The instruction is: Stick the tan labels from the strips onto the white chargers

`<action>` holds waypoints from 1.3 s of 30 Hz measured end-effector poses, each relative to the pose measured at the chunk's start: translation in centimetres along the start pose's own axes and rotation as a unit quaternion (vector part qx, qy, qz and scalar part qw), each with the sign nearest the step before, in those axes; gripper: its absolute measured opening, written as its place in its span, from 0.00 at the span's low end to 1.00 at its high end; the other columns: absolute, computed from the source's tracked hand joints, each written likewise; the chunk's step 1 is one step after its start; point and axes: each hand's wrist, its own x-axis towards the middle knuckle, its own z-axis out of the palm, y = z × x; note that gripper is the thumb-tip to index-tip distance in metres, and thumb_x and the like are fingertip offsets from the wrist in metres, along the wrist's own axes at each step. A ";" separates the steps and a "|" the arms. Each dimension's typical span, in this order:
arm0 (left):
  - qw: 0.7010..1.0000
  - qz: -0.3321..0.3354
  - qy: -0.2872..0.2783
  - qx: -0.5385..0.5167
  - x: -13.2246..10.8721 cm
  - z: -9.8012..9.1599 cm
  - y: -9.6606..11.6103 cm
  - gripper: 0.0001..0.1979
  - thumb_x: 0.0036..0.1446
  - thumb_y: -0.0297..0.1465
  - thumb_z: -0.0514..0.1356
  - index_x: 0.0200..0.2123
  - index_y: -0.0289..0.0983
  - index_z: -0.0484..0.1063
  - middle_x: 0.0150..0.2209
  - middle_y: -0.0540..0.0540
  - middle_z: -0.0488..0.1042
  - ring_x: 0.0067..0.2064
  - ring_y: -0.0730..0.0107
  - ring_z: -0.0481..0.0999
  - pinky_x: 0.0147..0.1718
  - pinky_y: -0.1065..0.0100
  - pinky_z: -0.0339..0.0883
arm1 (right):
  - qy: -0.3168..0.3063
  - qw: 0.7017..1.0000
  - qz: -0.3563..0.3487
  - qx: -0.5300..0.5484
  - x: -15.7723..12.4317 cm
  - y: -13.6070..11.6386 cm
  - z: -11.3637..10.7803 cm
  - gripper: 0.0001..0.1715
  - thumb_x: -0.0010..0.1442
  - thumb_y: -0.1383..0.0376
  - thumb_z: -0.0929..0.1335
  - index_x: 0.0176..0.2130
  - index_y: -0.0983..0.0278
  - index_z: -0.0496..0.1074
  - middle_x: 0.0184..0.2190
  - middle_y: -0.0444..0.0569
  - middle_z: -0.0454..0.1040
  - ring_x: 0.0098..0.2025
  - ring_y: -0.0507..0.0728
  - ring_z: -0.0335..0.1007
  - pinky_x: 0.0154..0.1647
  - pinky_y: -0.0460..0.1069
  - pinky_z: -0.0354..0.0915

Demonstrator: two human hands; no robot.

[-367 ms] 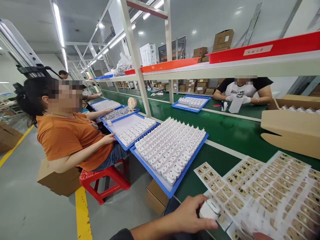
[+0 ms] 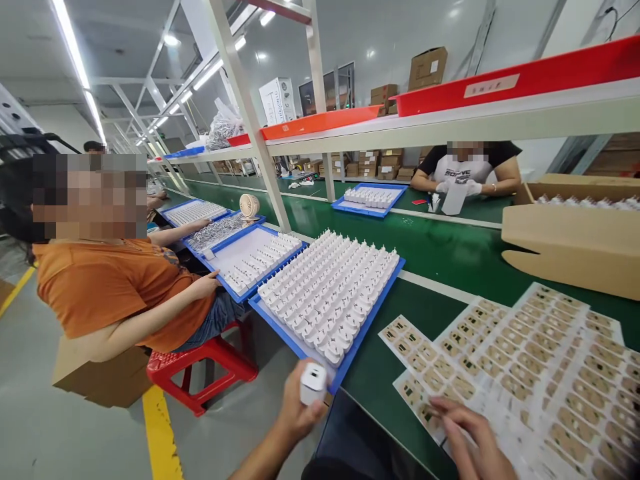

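Note:
My left hand (image 2: 295, 405) is closed around a small white charger (image 2: 313, 383), whose end with a dark port slot faces up. It is in front of the near corner of a blue tray (image 2: 367, 317) filled with rows of white plug parts (image 2: 330, 287). My right hand (image 2: 473, 437) is over the sheets of tan stickers (image 2: 520, 347) on the green table. Its thumb and index finger come close together at the lower edge of a smaller sticker sheet (image 2: 417, 400); whatever is between the fingertips is too small to make out.
On the left, a person in an orange shirt (image 2: 120, 287) sits on a red stool (image 2: 200, 367) beside further blue trays (image 2: 240, 293). An open cardboard box (image 2: 570, 247) stands at right. Above runs a shelf (image 2: 450, 127) with red trays. Another gloved person (image 2: 463, 173) sits opposite.
My left hand has moved left with the charger, away from the sticker sheets, and turned its port end up. My right hand has come further into view over the sheets. The view has shifted right.

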 end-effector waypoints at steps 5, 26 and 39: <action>0.925 -0.105 0.366 0.014 3.0 -4.6 -4.7 0.37 0.57 0.66 0.47 0.32 0.37 0.73 0.32 0.43 0.75 0.30 0.63 0.70 0.33 0.62 0.64 | -0.118 0.985 -0.005 0.127 4.2 -4.7 7.2 0.19 0.73 0.48 0.61 0.41 0.58 0.68 0.48 0.56 0.82 0.51 0.61 0.82 0.52 0.53 0.78; 0.885 -0.129 0.447 0.020 8.1 -4.2 -11.0 0.29 0.61 0.57 0.51 0.39 0.37 0.73 0.31 0.45 0.76 0.38 0.56 0.79 0.43 0.58 0.72 | -0.128 0.977 -0.169 0.023 3.0 -4.5 11.7 0.08 0.74 0.61 0.59 0.42 0.55 0.66 0.43 0.49 0.82 0.54 0.58 0.80 0.48 0.50 0.78; 0.897 -0.122 0.417 0.083 6.3 -4.2 -6.9 0.25 0.56 0.54 0.61 0.41 0.37 0.72 0.39 0.42 0.76 0.46 0.53 0.77 0.50 0.54 0.69 | -0.142 0.983 -0.100 0.060 0.6 -4.2 8.0 0.12 0.72 0.58 0.63 0.39 0.58 0.72 0.49 0.54 0.79 0.54 0.60 0.78 0.53 0.52 0.75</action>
